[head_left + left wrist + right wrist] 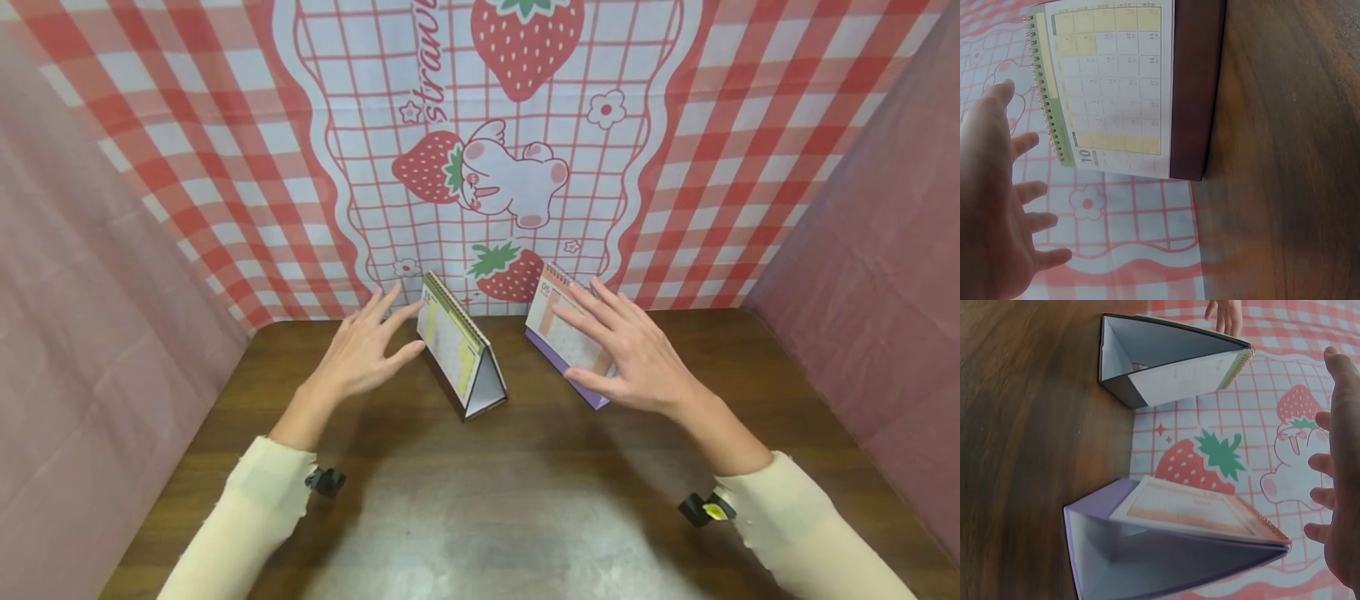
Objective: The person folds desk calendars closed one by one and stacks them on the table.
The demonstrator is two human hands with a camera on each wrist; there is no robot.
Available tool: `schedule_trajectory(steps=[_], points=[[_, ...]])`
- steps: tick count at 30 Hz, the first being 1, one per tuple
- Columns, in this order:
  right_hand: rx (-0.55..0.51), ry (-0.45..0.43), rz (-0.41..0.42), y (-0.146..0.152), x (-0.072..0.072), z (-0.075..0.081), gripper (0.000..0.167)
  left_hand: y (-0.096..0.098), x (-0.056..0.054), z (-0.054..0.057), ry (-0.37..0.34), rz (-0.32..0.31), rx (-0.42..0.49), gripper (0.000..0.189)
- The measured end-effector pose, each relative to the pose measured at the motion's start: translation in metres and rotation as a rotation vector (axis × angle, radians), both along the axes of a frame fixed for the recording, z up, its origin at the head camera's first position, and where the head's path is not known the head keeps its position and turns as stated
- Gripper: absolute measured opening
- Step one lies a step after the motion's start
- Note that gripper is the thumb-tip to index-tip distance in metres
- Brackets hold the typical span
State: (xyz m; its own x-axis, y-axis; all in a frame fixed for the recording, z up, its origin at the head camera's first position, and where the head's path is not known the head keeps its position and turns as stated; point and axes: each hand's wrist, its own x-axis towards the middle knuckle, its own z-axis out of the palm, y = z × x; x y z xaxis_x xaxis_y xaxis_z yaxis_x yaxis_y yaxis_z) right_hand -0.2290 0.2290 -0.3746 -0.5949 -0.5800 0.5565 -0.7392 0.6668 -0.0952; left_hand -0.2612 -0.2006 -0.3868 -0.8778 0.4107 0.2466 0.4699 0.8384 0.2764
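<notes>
Green calendar [448,343], purple calendar [567,343]: standing on tabletop [465,492]. Left hand [366,346], right hand [633,354]: nearby, each grip apart, empty. Apparent step: arranging; any shift would call for contact.

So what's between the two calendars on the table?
Just bare wooden tabletop between the green-topped calendar and the purple-based calendar; the head view shows it.
</notes>
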Motion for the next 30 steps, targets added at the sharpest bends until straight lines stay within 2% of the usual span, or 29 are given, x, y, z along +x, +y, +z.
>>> schedule_trajectory(steps=[19, 30], points=[[-0.033, 0.045, 0.071, -0.024, -0.002, -0.001, 0.089, 0.004, -0.001, 0.000, -0.002, -0.008, 0.004, 0.071], [-0.064, 0.057, 0.088, -0.033, 0.001, 0.001, 0.084, 0.008, -0.001, 0.000, 0.003, -0.015, 0.024, 0.071]])
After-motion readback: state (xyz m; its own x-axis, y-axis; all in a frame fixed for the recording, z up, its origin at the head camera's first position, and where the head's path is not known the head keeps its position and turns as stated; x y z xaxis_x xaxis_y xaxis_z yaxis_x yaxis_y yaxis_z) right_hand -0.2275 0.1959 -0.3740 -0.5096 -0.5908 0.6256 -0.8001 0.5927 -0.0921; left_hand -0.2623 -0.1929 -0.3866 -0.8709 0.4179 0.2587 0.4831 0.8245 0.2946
